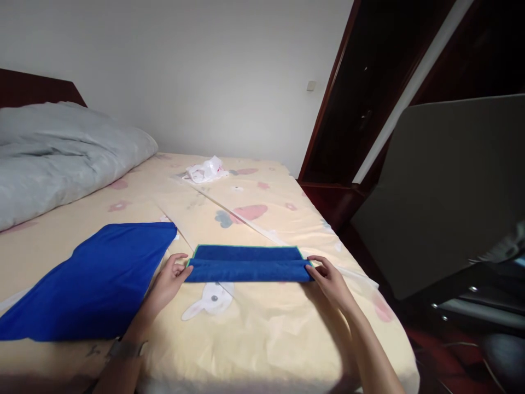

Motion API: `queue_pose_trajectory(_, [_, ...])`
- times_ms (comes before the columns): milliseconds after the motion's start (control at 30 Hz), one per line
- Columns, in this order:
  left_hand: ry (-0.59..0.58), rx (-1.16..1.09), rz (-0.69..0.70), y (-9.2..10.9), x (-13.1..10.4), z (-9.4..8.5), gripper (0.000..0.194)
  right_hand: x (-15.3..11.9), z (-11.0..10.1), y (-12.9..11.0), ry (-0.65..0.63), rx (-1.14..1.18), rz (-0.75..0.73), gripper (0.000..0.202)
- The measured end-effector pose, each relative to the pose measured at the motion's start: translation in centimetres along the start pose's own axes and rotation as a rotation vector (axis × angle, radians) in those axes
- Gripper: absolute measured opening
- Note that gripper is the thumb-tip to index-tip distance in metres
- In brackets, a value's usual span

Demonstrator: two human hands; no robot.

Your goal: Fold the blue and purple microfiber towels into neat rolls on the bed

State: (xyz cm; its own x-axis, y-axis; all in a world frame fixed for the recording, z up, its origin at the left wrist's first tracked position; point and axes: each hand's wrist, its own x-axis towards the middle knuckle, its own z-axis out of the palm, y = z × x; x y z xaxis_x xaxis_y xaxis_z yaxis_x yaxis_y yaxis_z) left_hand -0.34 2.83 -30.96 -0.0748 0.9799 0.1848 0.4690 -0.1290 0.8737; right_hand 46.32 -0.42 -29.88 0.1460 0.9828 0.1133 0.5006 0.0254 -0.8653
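A blue towel [248,270] with a green edge lies on the bed, its near part folded over so that a strip of the far part shows behind. At its left end my left hand [170,276] pinches the folded edge between thumb and fingers. My right hand [330,276] grips the right end of the same fold. A second blue cloth [98,279] is spread flat to the left, partly behind my left forearm, which wears a dark wristband.
The bed sheet [262,334] is pale yellow with rabbit and carrot prints. A white plastic bag [207,169] lies towards the wall, and a grey quilt [61,153] is heaped at the left. Beyond the bed's right edge stands a dark grey panel [447,186].
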Motion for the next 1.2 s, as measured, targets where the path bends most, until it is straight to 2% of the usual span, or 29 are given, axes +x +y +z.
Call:
queue_pose_trajectory(67, [-0.109,0.065,-0.036,-0.1,-0.3,-0.8,0.047,-0.6,-0.6,-0.3,-0.073,-0.065,0.022,0.039])
queue_pose_trajectory(133, [-0.161,0.162,-0.037,-0.2,-0.6,-1.8,0.044,-1.3,-1.3,-0.5,-0.111,-0.143,0.031,0.036])
queue_pose_trajectory(233, [-0.112,0.273,0.096,0.0,-1.0,-3.0,0.042,-2.1,-2.2,-0.8,-0.096,-0.21,-0.078,0.032])
queue_pose_trajectory(333, [-0.233,0.334,0.253,0.3,-1.2,-3.5,0.043,-2.5,-2.5,-1.0,-0.205,-0.203,-0.206,0.043])
queue_pose_trajectory(400, [-0.287,0.368,0.286,0.0,-1.2,-3.4,0.039,-2.6,-2.3,-0.9,-0.261,-0.169,-0.192,0.048])
queue_pose_trajectory(567, [-0.236,0.341,0.307,-1.0,-0.8,-2.8,0.029,-1.6,-1.6,-0.3,-0.211,0.019,-0.07,0.034])
queue_pose_trajectory(733, [-0.125,0.258,0.199,-0.1,1.1,-1.7,0.039,1.1,-0.3,0.4,-0.067,0.112,-0.016,0.042])
queue_pose_trajectory(933, [0.061,0.4,0.0,1.5,5.4,0.8,0.046,4.3,1.5,1.1,0.201,0.044,0.096,0.05])
queue_pose_trajectory(1033, [0.063,0.455,-0.042,1.6,6.0,1.4,0.049,4.7,1.7,1.2,0.214,-0.009,0.125,0.051])
queue_pose_trajectory(1200, [-0.038,0.644,-0.115,2.6,5.2,1.3,0.054,4.8,2.0,1.0,0.154,-0.116,0.16,0.053])
